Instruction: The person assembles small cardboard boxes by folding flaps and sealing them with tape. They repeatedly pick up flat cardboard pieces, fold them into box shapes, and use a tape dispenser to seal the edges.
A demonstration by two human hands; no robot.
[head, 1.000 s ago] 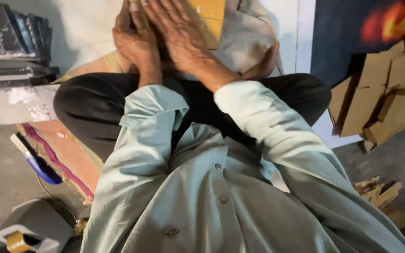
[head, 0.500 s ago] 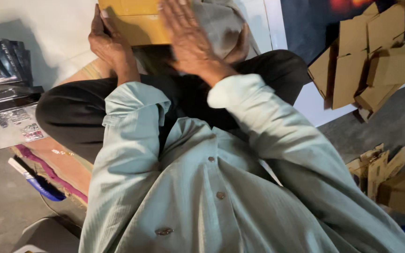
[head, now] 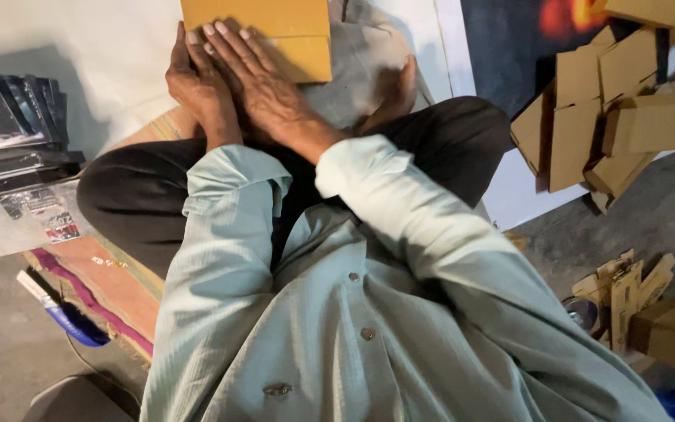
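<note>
I sit cross-legged with a flat yellow-brown cardboard box [head: 275, 27] lying on a grey cloth [head: 365, 62] in front of my knees. My right hand [head: 263, 90] lies flat on the box's near part, fingers stretched out and pressing down. My left hand [head: 197, 86] is curled at the box's near left corner, right beside the right hand and partly under its fingers. Both pale green sleeves reach forward over my dark trousers.
A row of dark glossy packets [head: 9, 133] stands at the left. Folded cardboard boxes [head: 619, 101] are piled at the right, with cardboard scraps [head: 642, 305] lower right. A blue-handled tool [head: 68, 316] lies on the floor by a striped mat [head: 111, 285].
The right hand has come down flat on the box next to the left hand, which has shifted from the box's left side to its near corner. The camera view has also shifted.
</note>
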